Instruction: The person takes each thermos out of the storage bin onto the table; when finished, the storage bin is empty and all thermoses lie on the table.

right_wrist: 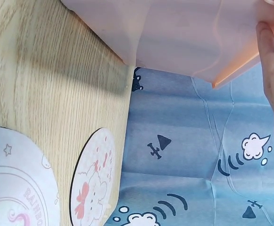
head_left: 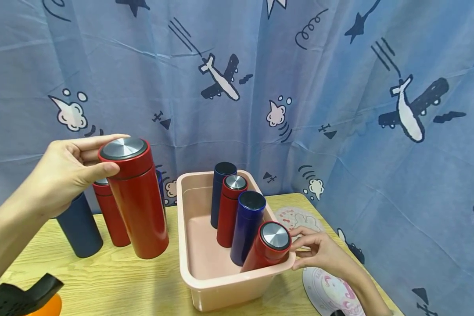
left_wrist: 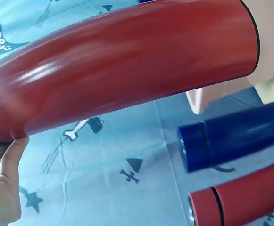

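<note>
My left hand (head_left: 53, 175) grips a large red thermos flask (head_left: 140, 208) by its upper end, thumb in front, fingers behind. The flask is near upright with a silver-topped lid; in the left wrist view its red body (left_wrist: 137, 61) fills the top. At the right, my right hand (head_left: 325, 252) holds the rim of a pink plastic tub (head_left: 231, 285) between thumb and fingers. Inside the tub stand a navy flask (head_left: 218, 197), a red flask (head_left: 229, 217), a blue flask (head_left: 248, 226) and a leaning red flask (head_left: 262, 252) beside that hand.
Left of the tub, a navy flask (head_left: 80, 228) and a red flask (head_left: 112, 217) stand on the wooden table (head_left: 142, 285), with a blue flask (left_wrist: 240, 139) partly hidden behind. Round printed mats (head_left: 332, 292) lie at the right. A patterned blue curtain (head_left: 237, 123) hangs behind.
</note>
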Demonstrator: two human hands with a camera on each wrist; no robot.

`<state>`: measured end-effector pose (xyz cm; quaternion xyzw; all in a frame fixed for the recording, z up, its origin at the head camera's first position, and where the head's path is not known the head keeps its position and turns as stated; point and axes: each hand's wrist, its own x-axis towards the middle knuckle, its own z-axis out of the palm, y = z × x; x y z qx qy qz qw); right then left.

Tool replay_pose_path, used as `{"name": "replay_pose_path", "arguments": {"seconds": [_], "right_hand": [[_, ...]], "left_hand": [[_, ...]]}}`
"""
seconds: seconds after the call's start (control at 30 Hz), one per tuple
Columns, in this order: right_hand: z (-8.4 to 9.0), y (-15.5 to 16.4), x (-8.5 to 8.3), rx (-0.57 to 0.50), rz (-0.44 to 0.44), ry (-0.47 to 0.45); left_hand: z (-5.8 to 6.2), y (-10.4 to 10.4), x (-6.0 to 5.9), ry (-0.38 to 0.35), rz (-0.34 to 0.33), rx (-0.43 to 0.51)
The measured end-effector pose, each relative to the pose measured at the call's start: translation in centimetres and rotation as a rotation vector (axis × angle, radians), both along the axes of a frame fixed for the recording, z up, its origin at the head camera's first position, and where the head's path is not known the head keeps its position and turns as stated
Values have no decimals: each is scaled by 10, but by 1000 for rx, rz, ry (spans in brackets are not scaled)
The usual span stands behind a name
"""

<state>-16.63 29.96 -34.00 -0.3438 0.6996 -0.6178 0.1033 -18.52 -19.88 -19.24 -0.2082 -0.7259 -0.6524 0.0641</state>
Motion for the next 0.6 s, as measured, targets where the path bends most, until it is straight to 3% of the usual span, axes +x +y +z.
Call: {"name": "replay_pose_path", "arguments": {"seconds": [0.33,0.6], "right_hand": [[-2,0,0,4,-6,24],[0,-1,0,15,-11,2]], "left_hand": [[-22,-17,5,-13,68,-194],[-39,-18,9,-50,1,-202]]}}
